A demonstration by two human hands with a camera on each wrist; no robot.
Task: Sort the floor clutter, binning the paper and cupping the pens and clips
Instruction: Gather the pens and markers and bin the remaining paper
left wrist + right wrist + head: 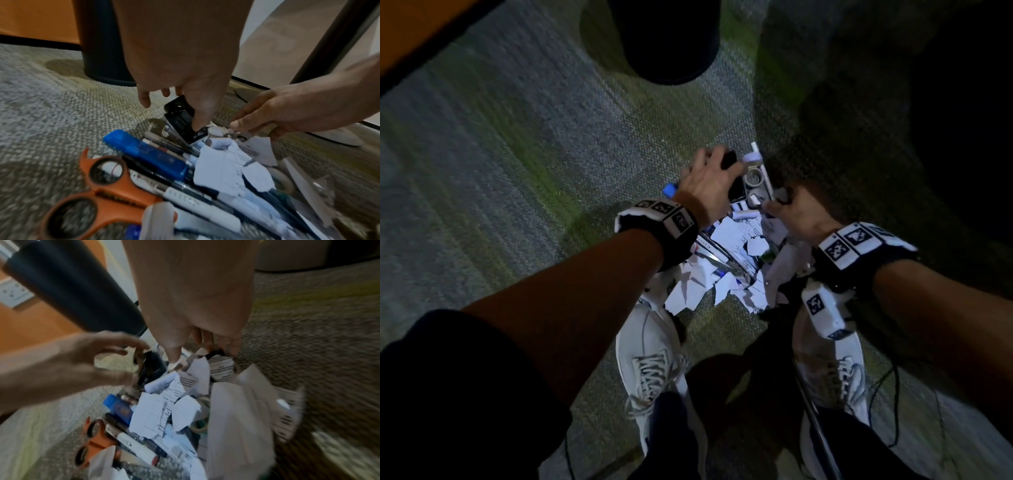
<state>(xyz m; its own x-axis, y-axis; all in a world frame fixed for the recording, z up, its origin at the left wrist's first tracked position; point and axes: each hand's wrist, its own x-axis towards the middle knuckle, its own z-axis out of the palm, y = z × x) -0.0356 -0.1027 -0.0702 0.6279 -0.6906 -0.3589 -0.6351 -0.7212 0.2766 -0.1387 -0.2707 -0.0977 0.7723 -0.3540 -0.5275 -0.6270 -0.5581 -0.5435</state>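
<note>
A heap of clutter lies on the carpet: torn printed paper (729, 233) (222, 164) (156, 412) over pens and markers (185, 199) (133, 444), with a blue highlighter (148, 155) and orange scissors (102, 186) at its left. At the heap's far end my left hand (722, 164) (176, 112) grips a black stapler-like thing (183, 123) between thumb and fingers. Just to its right, my right hand (774, 204) (197, 353) pinches a small metal clip (240, 135). The dark round bin (664, 41) (102, 48) stands on the carpet beyond the heap.
My two white shoes (650, 359) (835, 370) stand just in front of the heap. A roll of tape (200, 425) sits among the papers. An orange wall (37, 17) runs behind the bin. A dark pole (333, 40) rises at the right.
</note>
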